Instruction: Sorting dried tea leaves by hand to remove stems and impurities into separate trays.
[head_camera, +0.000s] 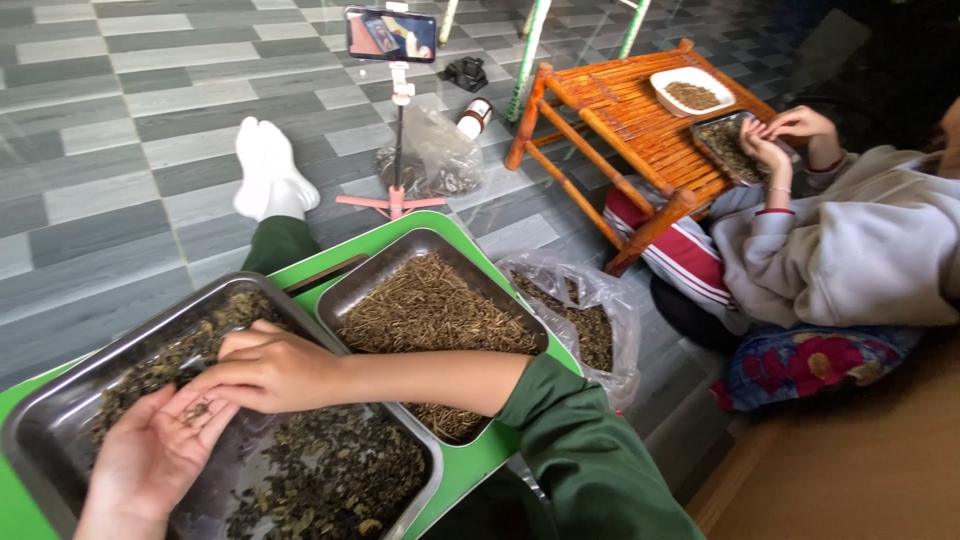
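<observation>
Fingertips (222, 392) of the right hand (268, 368) pinch together over the left hand (150, 450), whose fingers lie spread, palm up, cupping a small pile of dried brown leaf bits (196, 411); what the pinch holds, if anything, is too small to tell. Both hands hover above the dull grey metal tray of dark dried leaves (320, 480) at the near edge of the green table (462, 470). Just beside it sits a second metal tray of thin brown stems (430, 310).
</observation>
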